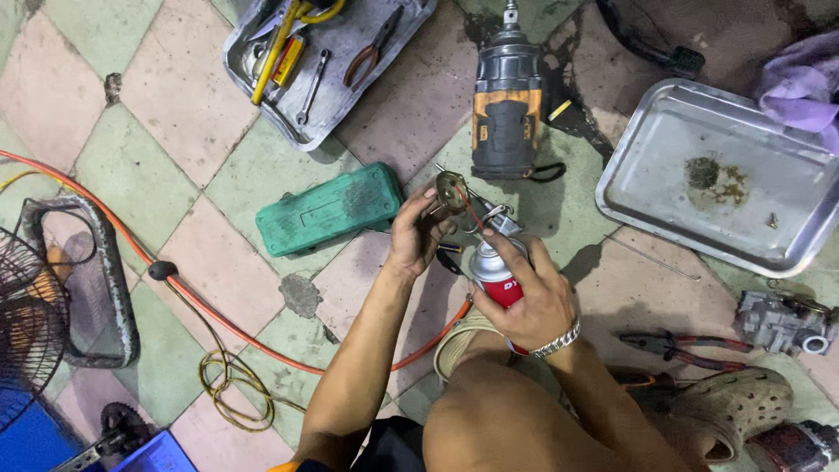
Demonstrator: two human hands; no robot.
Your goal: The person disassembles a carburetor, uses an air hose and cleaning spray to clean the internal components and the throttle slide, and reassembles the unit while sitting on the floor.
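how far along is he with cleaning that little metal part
Done: the part is out and off the carburettor body, tools laid out in the tool tray. In hand: left hand holds the part up; right hand aims the spray can at it through its red straw. Left: the empty tray holds only grime, and nothing looks reassembled.

Orange drill (506,105), green case (329,209), two steel trays (673,114), pliers (686,348).
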